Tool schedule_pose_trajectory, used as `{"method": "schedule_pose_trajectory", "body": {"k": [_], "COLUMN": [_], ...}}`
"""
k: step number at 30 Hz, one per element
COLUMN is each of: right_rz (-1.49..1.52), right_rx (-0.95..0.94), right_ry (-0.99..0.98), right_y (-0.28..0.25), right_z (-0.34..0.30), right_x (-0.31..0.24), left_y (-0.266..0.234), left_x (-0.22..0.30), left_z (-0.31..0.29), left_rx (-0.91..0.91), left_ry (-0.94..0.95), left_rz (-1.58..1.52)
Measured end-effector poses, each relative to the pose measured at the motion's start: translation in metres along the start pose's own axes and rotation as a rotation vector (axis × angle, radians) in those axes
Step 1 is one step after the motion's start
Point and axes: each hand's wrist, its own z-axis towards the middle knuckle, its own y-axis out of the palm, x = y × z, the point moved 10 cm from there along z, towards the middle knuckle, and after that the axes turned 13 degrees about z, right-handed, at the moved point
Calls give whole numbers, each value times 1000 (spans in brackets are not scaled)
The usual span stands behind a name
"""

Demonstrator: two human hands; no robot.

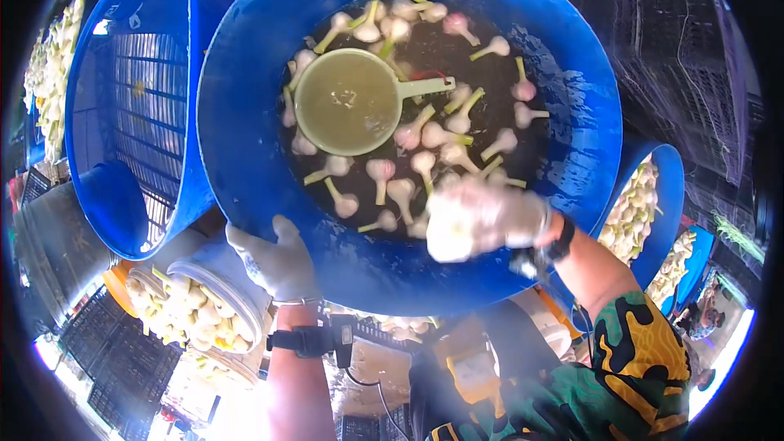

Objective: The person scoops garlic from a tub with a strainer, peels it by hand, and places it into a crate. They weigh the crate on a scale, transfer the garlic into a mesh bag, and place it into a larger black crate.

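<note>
A large round blue tub (245,90) holds dark water with several garlic bulbs (380,171) floating in it, their stems trimmed short and some skins pinkish. Among them floats a pale green dipper (347,102), full of cloudy water, its handle pointing right. My left hand (282,265), in a white glove, rests at the tub's near-left rim with thumb and fingers apart. Over the near side of the water is my gloved right hand (486,216), blurred and closed. A pale rounded shape shows at its fingers, too smeared to name; the hand hides the bulbs beneath it.
Left of the tub stands a blue barrel (86,147) with a slatted crate showing inside. A white bucket (216,273) heaped with garlic is near my left forearm. At right, another blue tub (671,196) holds garlic. Dark crates (131,359) stand at lower left.
</note>
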Motion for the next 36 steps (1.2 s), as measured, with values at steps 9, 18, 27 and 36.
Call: {"method": "schedule_pose_trajectory", "body": {"k": [9, 18, 27, 36], "right_rz": [-723, -309, -443, -974], "right_rx": [561, 331, -405, 1334], "right_ry": [194, -51, 99, -168], "right_y": [-82, -38, 151, -266], "right_z": [89, 124, -8, -4], "right_x": [80, 97, 24, -61], "left_y": [1, -8, -5, -4], "left_x": [15, 2, 2, 1], "left_z": [-5, -3, 2, -4], "left_rx": [10, 29, 1, 17], "left_ry": [47, 46, 72, 72], "left_rz": [-37, -48, -14, -30]}}
